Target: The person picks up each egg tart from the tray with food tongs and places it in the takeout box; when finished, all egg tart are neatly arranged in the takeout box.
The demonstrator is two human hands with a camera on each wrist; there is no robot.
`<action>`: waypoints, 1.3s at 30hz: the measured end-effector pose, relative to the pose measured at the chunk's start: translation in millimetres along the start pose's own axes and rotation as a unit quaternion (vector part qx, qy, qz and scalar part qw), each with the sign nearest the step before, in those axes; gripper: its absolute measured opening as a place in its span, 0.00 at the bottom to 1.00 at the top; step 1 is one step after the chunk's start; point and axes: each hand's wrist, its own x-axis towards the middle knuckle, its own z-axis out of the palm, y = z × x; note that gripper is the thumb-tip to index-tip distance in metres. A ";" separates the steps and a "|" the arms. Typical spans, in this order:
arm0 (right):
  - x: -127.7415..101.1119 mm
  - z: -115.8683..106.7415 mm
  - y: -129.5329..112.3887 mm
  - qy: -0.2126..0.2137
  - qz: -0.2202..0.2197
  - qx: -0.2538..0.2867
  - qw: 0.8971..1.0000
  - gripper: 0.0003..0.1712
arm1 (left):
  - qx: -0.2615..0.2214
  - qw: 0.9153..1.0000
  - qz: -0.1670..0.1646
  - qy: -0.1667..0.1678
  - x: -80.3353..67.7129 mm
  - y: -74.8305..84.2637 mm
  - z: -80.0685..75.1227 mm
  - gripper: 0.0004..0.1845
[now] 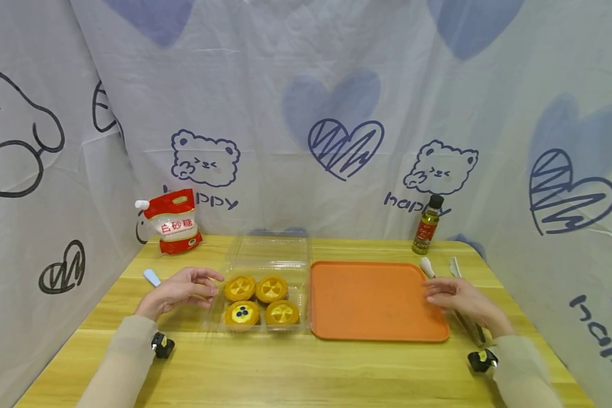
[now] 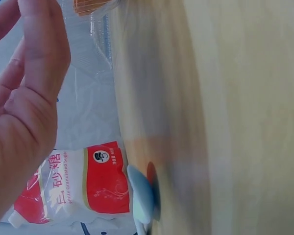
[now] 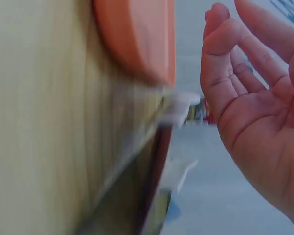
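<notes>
A clear plastic clamshell box (image 1: pixel 265 258) lies open on the wooden table (image 1: pixel 296 368) and holds several yellow tarts (image 1: pixel 261 300); one tart (image 1: pixel 242 313) has dark berries on top. An empty orange tray (image 1: pixel 374 300) lies just right of it. My left hand (image 1: pixel 181 289) hovers at the box's left edge with relaxed fingers and holds nothing; in the left wrist view the left hand (image 2: pixel 24 98) is empty. My right hand (image 1: pixel 459 300) hovers by the tray's right edge above metal tongs (image 1: pixel 466 317), fingers loose, empty right palm (image 3: pixel 255 103) showing.
A red and white sugar bag (image 1: pixel 173 222) stands at the back left, with a pale blue spatula (image 1: pixel 152 277) near it. A small oil bottle (image 1: pixel 426 225) stands at the back right, a white spoon (image 1: pixel 427 266) before it. Printed cloth walls surround the table.
</notes>
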 end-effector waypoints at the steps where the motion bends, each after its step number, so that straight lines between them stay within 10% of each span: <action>1: 3.4 3.2 -1.5 0.001 0.000 0.003 1.000 0.29 | 0.008 1.000 0.002 0.000 0.1 -0.1 -0.3 0.27; 8: 23.3 31.7 -18.5 0.010 0.007 0.015 1.000 0.27 | 0.071 0.997 0.011 0.021 0.0 0.9 1.4 0.25; 22: 69.7 84.9 -53.6 -0.011 -0.024 0.004 1.000 0.23 | 0.165 0.967 0.026 0.190 13.3 9.9 9.8 0.20; 39: 129.3 134.3 -86.2 -0.053 -0.084 0.063 0.993 0.21 | 0.165 0.963 0.055 0.206 38.3 17.7 -0.6 0.18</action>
